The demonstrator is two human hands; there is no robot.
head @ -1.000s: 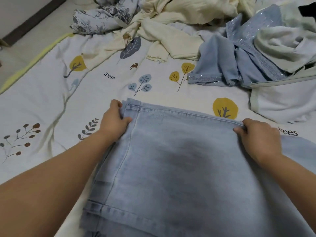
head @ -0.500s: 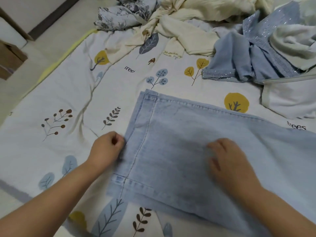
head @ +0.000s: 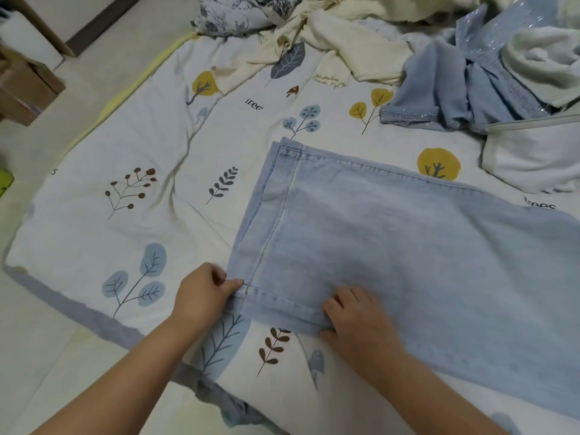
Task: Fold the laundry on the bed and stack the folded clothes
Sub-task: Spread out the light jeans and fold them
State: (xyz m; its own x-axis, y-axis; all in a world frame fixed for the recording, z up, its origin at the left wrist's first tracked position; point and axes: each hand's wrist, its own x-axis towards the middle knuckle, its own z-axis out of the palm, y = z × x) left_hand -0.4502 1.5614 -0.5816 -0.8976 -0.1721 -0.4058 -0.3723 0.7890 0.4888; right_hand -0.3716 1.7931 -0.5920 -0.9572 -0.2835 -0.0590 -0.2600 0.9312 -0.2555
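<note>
Leaf-printed bedsheet (head: pixel 131 233), frame center: left hand (head: pixel 201 295) pinches the jeans (head: pixel 392 252) at the hem corner; right hand (head: pixel 357 318) grips the hem edge.

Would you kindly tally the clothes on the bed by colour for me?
Light blue denim: 1, the jeans both hands hold.
Blue: 1, sparkly garment.
Cream: 1.
Grey floral: 1.
White or pale: 2.
Total: 6, though the pile may hide more.

Cut off and hidden parts

The jeans (head: pixel 392 246) run off the right edge; the clothes pile (head: pixel 502 64) is cropped at top right; right hand (head: pixel 357 321) thumb hides under denim.
</note>
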